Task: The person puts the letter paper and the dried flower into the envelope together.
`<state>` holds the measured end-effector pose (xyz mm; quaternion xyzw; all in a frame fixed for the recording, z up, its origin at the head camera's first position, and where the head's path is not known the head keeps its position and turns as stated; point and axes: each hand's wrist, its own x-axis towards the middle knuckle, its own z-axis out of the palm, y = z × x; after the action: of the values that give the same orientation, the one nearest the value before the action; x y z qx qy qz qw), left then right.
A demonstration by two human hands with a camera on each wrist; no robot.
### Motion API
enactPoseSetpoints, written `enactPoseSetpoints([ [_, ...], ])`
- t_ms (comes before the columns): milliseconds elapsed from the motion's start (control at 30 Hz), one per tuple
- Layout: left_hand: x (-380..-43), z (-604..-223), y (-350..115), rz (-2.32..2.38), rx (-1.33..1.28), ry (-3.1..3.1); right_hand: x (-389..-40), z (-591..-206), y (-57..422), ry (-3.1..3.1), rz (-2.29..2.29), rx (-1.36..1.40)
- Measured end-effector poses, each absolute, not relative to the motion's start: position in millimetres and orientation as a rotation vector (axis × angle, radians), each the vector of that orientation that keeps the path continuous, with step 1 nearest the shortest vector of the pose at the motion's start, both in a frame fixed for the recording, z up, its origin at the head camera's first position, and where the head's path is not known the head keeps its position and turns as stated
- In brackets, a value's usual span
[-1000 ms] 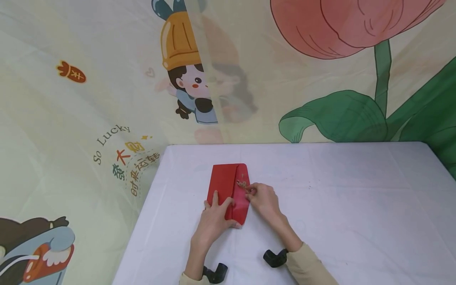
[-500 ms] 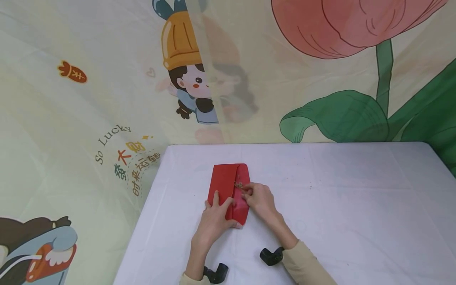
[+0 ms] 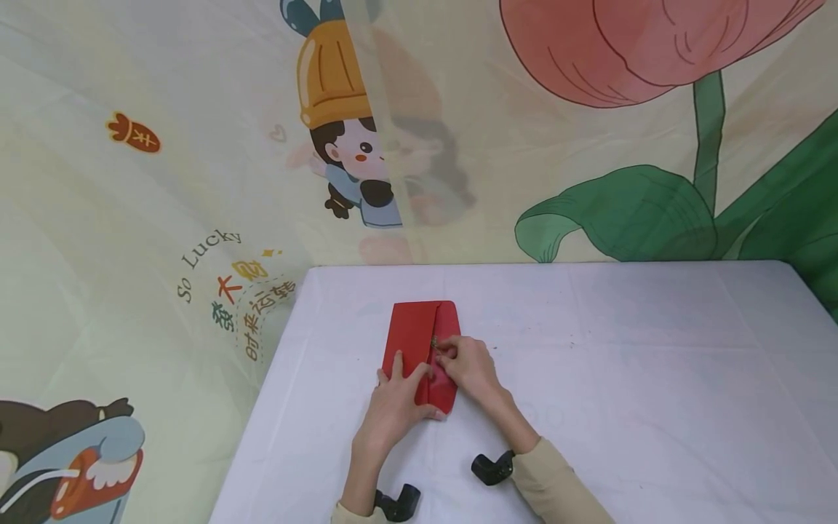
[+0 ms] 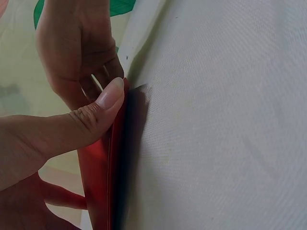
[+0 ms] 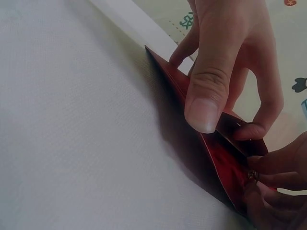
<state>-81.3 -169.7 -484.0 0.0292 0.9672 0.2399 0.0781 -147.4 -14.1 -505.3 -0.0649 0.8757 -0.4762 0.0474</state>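
Note:
A red envelope lies on the white-covered table, its flap unfolded to the right. My left hand holds its lower part: the thumb lies on the flap and a finger is at the pocket's edge, where a gap shows in the right wrist view. With thumb and fingertips my right hand pinches a small gold-brown openwork piece at the pocket's mouth. Most of this piece is hidden by the fingers, so its kind is unclear. In the left wrist view, the left thumb lies along the envelope's edge.
The white table extends far to the right of the hands. Behind it hangs a printed cloth with cartoon figures and a flower. A black wrist mount sits by the left forearm, and another black mount by the right.
My right hand has moved left across the flap, bringing the small gold-brown piece to the pocket's mouth, where less of it shows. The left hand and the envelope have stayed in place.

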Motion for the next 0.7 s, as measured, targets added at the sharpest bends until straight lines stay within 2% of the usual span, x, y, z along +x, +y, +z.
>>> enactPoseSetpoints([
  [700,-81.3,-484.9,-169.3,0.697,0.103,2.902,-148.7,-512.5,-21.0,2.51,-1.543,-0.321],
])
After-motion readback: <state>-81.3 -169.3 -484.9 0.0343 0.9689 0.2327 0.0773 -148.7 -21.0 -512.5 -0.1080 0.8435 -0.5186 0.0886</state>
